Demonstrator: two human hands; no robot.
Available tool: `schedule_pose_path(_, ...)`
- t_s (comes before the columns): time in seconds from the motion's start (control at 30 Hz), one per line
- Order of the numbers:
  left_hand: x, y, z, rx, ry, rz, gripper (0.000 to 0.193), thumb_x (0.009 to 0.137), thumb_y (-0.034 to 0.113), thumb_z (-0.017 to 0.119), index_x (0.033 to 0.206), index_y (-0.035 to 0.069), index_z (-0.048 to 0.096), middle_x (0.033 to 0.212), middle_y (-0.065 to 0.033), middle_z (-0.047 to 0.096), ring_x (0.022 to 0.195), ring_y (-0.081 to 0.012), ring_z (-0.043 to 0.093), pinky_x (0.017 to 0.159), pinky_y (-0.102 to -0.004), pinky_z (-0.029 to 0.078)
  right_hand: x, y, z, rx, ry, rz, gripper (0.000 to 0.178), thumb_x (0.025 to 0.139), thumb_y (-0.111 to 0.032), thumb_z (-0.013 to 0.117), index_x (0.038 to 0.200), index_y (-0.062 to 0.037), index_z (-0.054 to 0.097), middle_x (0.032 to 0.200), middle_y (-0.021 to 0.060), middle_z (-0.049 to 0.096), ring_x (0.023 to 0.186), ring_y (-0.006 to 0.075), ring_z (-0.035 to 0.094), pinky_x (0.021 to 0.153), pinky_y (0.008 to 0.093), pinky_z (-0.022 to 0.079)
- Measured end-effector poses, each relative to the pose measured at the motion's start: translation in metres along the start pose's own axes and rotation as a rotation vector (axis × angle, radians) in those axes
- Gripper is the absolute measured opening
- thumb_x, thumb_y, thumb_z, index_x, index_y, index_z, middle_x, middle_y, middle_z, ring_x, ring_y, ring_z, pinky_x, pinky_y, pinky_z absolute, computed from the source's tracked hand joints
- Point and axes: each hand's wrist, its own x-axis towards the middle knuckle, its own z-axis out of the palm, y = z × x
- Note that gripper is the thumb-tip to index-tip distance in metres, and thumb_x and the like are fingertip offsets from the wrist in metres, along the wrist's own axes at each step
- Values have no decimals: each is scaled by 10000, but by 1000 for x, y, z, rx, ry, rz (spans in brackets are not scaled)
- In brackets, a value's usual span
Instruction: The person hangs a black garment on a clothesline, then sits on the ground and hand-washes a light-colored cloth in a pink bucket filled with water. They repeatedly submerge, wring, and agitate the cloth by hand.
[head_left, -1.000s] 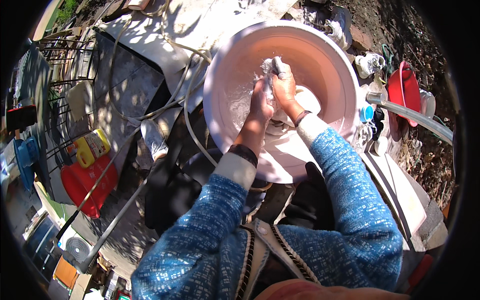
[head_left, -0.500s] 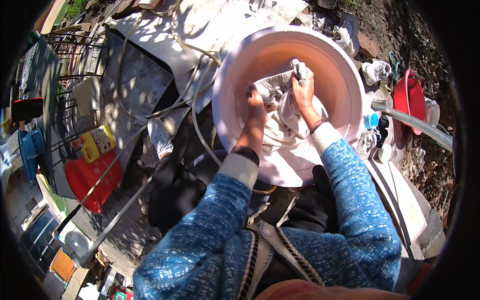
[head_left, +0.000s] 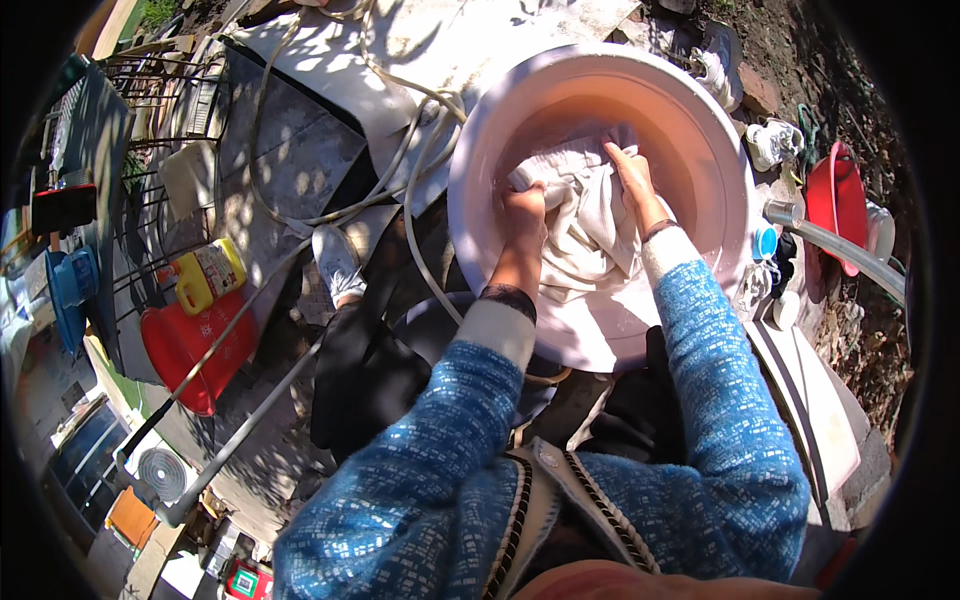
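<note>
A cream-coloured garment with a ribbed band lies bunched in a large pale pinkish basin, its lower part spread in shallow water. My left hand is closed on the left end of the band. On the other side, my right hand grips the cloth near the top, thumb and fingers pointing away from me. Some of the fingertips are hidden in the folds. Both forearms, in blue knitted sleeves with pale cuffs, reach over the basin's near rim.
A clear hose ends beside the basin's right rim, near a red basin and several shoes. Leftward, a pale hose loops across the ground. A yellow jug stands by a red bucket. My shoe is nearby.
The whole view has shifted, so the scene sits slightly further right. The band's raised part near my right hand has dropped lower and flatter; both hands still hold the garment.
</note>
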Motion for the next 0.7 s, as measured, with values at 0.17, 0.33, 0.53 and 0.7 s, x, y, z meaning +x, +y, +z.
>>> schedule_pose_path(0.17,28,-27,11,-381,-330,-310,328,921,156,665,1187,-26,604,1085,-169,670,961,-247,676,871,-397,544,-16,-6,11,-453,-230,-78,496,707,-403,846,905,40,744,940,139,730,857,186,682,796,342,521)
schedule_pose_path(0.33,25,-35,26,-257,-414,162,330,961,211,641,1206,-5,596,1118,-158,663,1003,-242,670,910,-410,539,12,29,26,-963,70,-126,412,711,-302,776,952,30,728,970,243,722,959,389,701,827,424,542)
schedule_pose_path(0.53,-6,7,20,-936,-735,-118,475,1041,472,436,1214,55,582,1167,-108,652,1093,-256,625,975,-422,504,-84,20,42,318,-384,-453,543,812,-31,748,1316,-20,547,1161,105,669,1068,182,635,912,326,508)
schedule_pose_path(0.7,-21,6,18,-831,-893,89,399,1056,385,379,1147,56,585,1068,-117,649,1000,-259,627,922,-412,518,-143,-30,52,-529,-90,-807,364,795,-46,718,1126,-99,577,1036,130,623,992,329,634,900,381,496)
